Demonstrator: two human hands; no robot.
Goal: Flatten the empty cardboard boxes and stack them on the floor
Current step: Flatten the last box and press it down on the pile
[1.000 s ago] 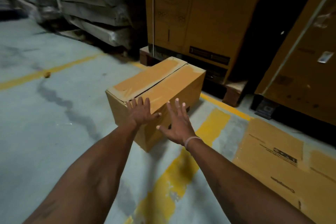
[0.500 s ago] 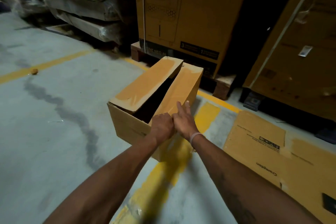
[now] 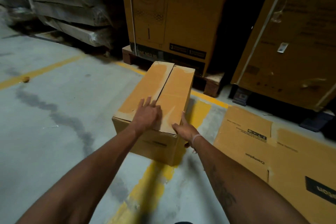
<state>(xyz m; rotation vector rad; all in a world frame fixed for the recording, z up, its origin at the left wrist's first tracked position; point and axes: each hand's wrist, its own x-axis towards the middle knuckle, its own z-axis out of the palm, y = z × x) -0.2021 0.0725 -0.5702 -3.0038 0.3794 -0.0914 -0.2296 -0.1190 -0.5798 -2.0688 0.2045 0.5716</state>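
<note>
Here we are over the cardboard box (image 3: 160,107), standing upright on the grey concrete floor (image 3: 54,132), its near corner sitting on a worn yellow floor line (image 3: 145,183). Both top flaps lie down and meet along a dark seam running away from the camera, with pale tape marks down the middle.

The left hand (image 3: 148,112) is flat on the top, fingers straight and spread, resting on the left flap with the fingertips reaching the seam. It holds nothing, just presses palm-down. The right hand (image 3: 184,129) is at the near right corner of the box: the thumb lies on the top edge, the straight fingers run along the right side wall, and a pale band sits on the wrist. It's laid open against the cardboard; whether any lower fingers curl under the side I cannot tell.

Off to the right, a flattened cardboard sheet (image 3: 263,151) lies on the floor, printed side up, just beside the box but not touching it. Behind the box a tall printed carton (image 3: 172,14) stands on a wooden pallet (image 3: 212,83), and another big carton (image 3: 294,42) stands further right. At the back left, a pile of plastic-wrapped slabs (image 3: 60,9) leans in the shadows. A thin yellow line (image 3: 40,72) crosses the floor on the left, with a small brown scrap (image 3: 26,79) lying beside it
</note>
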